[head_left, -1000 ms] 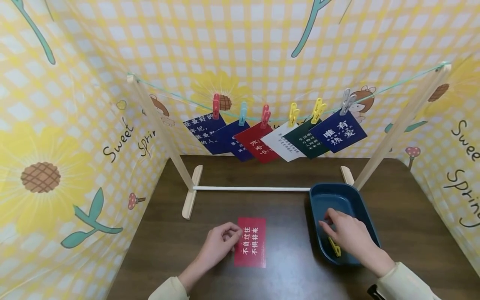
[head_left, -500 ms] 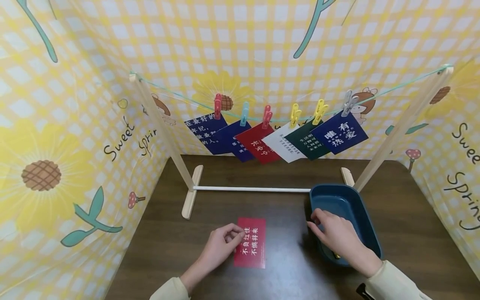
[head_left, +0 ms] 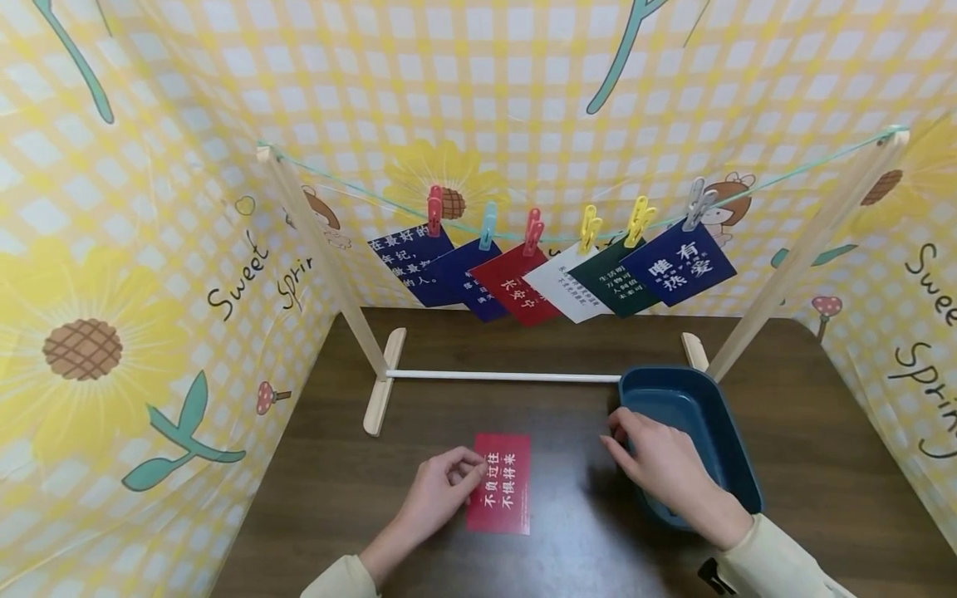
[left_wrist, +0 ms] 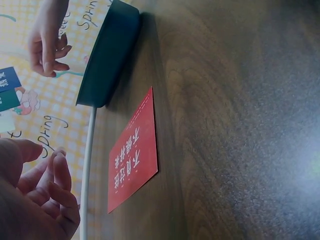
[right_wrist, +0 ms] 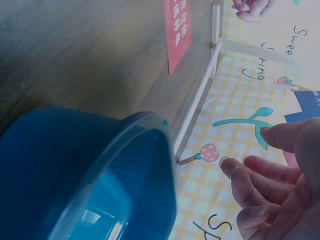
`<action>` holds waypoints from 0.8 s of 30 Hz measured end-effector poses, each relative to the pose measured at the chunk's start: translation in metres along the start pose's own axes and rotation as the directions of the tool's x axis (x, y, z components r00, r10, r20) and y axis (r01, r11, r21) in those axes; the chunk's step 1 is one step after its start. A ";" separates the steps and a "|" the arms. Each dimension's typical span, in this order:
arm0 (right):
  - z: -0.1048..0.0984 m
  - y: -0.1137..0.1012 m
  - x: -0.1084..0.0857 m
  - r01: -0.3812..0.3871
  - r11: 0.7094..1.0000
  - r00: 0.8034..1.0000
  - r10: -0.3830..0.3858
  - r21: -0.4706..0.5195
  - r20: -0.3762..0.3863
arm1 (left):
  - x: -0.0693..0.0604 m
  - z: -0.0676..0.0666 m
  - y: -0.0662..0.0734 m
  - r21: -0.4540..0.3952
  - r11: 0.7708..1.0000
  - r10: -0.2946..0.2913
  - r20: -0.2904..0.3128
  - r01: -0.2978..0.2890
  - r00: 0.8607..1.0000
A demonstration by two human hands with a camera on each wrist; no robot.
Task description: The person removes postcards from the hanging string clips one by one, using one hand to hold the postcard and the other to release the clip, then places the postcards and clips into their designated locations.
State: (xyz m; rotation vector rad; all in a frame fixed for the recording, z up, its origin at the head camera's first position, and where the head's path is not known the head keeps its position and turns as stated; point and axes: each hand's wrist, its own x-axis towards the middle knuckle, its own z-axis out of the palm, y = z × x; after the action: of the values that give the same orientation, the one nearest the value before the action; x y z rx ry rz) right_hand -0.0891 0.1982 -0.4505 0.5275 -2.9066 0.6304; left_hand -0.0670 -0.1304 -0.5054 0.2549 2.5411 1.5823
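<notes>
A red card point(head_left: 508, 498) with white lettering lies on the brown table. My left hand point(head_left: 441, 490) hovers over the card's left edge, fingers loosely bent; in the left wrist view the thumb and fingers are apart with nothing between them. My right hand point(head_left: 665, 461) is above the left wall of a dark blue tray point(head_left: 736, 453). Its fingers are relaxed and hold nothing, as the right wrist view shows. The hand covers part of the tray's inside. Behind, a green string point(head_left: 807, 176) carries several hanging cards, among them a white card point(head_left: 571, 286), each under a clothespin point(head_left: 533, 232).
The string runs between two wooden posts point(head_left: 321, 257) with wooden feet point(head_left: 385, 382). A white rod point(head_left: 501, 376) joins the posts low down, its right end meeting the tray's back corner. Yellow checked cloth point(head_left: 493, 75) surrounds the table point(head_left: 314, 490) at the back and sides.
My right hand has moved left, from over the tray's inside to its left wall. The yellow clothespin seen in the tray earlier is now hidden in the head view. My left hand stays put.
</notes>
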 end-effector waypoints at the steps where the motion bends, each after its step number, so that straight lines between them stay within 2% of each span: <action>1: 0.000 -0.001 0.001 0.002 1.000 1.000 -0.002 0.005 0.001 | 0.000 0.000 0.000 -0.002 1.000 0.002 -0.004 -0.002 1.000; 13: 0.000 -0.019 0.013 0.026 0.999 1.000 -0.026 0.033 -0.002 | -0.001 0.003 0.003 -0.019 1.000 0.005 -0.020 -0.005 1.000; 24: 0.002 -0.033 0.018 0.065 0.996 0.998 -0.063 0.061 -0.020 | 0.001 0.000 0.006 -0.044 0.999 0.002 -0.076 -0.006 0.997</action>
State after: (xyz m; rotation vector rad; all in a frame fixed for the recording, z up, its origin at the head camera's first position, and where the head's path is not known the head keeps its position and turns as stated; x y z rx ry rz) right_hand -0.0936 0.1635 -0.4364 0.6163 -2.8486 0.7140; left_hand -0.0680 -0.1272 -0.5000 0.1987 2.5590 1.6794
